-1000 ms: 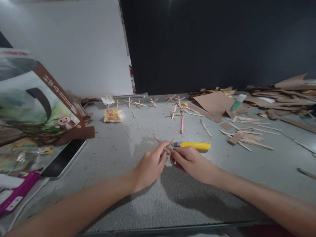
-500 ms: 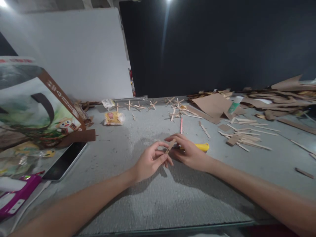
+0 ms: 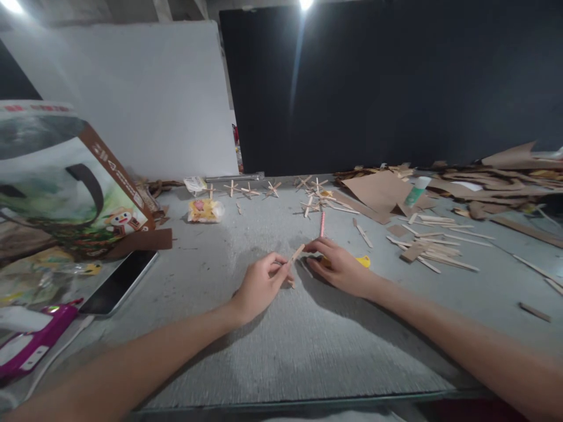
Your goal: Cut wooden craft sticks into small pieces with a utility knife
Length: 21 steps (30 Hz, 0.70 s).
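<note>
My left hand (image 3: 260, 284) rests on the grey table (image 3: 285, 351) with its fingers pinched on a small wooden stick piece (image 3: 295, 254) that juts up to the right. My right hand (image 3: 341, 266) lies just to the right of it, fingers laid over the yellow utility knife (image 3: 363, 261), whose end shows past the hand. A pink-striped straw (image 3: 322, 223) lies just beyond the right hand's fingertips.
Glued stick crosses (image 3: 248, 189) line the table's far side. Loose wooden sticks (image 3: 433, 246), cardboard sheets (image 3: 382, 187) and a green glue bottle (image 3: 416, 191) lie at the right. A printed bag (image 3: 57, 176), a phone (image 3: 118, 282) and a snack packet (image 3: 204, 210) are at the left.
The right hand let go of the stick piece and moved right onto the yellow knife. The left hand kept the piece and settled lower on the table. The view tilted up slightly.
</note>
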Available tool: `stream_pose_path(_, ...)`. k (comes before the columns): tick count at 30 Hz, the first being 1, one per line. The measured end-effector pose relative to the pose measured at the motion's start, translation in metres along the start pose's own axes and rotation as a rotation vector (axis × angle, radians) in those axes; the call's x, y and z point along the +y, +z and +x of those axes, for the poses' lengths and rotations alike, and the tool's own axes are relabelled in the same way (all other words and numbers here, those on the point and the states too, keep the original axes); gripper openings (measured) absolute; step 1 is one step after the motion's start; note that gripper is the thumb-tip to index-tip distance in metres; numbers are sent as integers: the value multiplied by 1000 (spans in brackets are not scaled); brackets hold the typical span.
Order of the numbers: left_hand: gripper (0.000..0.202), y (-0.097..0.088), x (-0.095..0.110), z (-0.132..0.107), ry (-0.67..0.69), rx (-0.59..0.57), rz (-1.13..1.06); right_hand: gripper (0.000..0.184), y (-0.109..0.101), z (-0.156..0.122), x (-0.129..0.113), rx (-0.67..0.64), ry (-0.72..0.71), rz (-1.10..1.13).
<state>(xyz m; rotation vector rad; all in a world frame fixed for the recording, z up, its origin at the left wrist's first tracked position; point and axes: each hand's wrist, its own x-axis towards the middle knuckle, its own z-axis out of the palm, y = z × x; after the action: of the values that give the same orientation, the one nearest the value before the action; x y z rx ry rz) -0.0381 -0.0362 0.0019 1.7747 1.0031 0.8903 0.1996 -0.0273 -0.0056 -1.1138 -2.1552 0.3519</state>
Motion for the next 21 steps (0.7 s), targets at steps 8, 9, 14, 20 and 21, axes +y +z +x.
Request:
stream_pose_path(8,39,-25,-9,16,259,67,665,26,-8,-11,26,-59,-8,-365)
stream_pose_path(9,38,-30,-13,20,259,65,714,28,-14,-13,28,-69,-12,-390)
stream_pose_path(14,48,-47,-30,37,152,57,886,30,-55,-19,44,-241,-155,-404)
stream_pose_path(20,48,-53,-19,51,192,16,869,35,-70,-25,54,-266,-263,-371)
stream_pose_path(21,46,-54,-15,55,184,16,886,35,-70,-26,54,-268,-267,-389)
